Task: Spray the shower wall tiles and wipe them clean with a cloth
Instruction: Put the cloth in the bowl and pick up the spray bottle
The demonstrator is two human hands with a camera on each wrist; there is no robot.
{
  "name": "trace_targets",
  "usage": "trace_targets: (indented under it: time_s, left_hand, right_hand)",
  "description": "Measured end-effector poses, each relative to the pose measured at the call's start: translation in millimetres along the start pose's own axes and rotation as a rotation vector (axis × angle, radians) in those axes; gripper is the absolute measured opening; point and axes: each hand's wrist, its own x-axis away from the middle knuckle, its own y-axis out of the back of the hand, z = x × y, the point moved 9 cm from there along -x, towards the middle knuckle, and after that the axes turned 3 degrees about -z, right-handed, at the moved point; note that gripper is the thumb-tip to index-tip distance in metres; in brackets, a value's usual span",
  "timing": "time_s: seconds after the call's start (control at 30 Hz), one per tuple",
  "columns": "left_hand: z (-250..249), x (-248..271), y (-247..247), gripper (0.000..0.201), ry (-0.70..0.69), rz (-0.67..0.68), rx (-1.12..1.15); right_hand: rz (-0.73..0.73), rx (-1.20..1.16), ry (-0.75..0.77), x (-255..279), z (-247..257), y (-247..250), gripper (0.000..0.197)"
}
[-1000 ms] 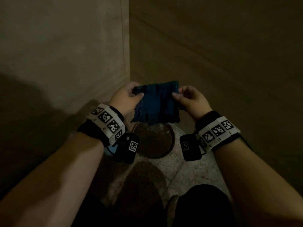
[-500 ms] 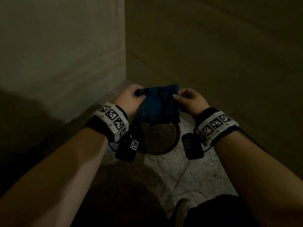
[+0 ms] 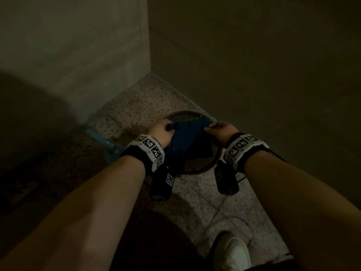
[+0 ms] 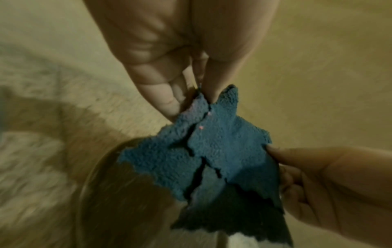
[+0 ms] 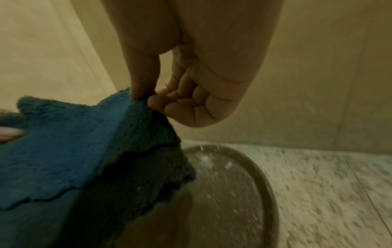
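A folded blue cloth (image 3: 188,140) hangs between my two hands, low over a round dark tray (image 3: 205,165) on the floor. My left hand (image 3: 161,132) pinches its upper left corner and my right hand (image 3: 218,130) pinches the upper right corner. In the left wrist view the cloth (image 4: 214,151) shows layered scalloped edges, pinched by the left hand (image 4: 191,97) above and the right hand (image 4: 318,181) at the side. In the right wrist view thumb and forefinger of the right hand (image 5: 144,97) pinch the cloth (image 5: 74,142) above the tray (image 5: 244,167). Beige wall tiles (image 3: 78,45) meet in a corner.
A pale blue object (image 3: 105,144), perhaps the spray bottle, lies on the speckled floor (image 3: 140,102) left of my left wrist, partly hidden. My white shoe (image 3: 232,253) shows at the bottom. The right wall (image 3: 273,65) stands close beside the tray.
Both hands have lowered the cloth from chest height toward the tray on the floor. The view has tilted down, so the floor corner and the blue object now show.
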Motion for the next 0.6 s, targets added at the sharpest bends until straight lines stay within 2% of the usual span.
trace_targets:
  time_s: [0.07, 0.27, 0.6]
  left_hand:
    - [10.4, -4.3, -10.2, 0.031, 0.016, 0.017, -0.010]
    - [35.3, -21.7, -41.2, 0.039, 0.075, 0.021, 0.014]
    - [72.1, -42.8, -71.7, 0.053, 0.179, 0.067, 0.027]
  right_hand:
    - [0.013, 0.056, -0.016, -8.8, -9.1, -5.6, 0.012]
    - [0.044, 0.230, -0.023, -28.5, -21.5, -10.8, 0.038]
    - [0.111, 0.335, -0.054, -60.4, -47.0, -37.1, 0.040]
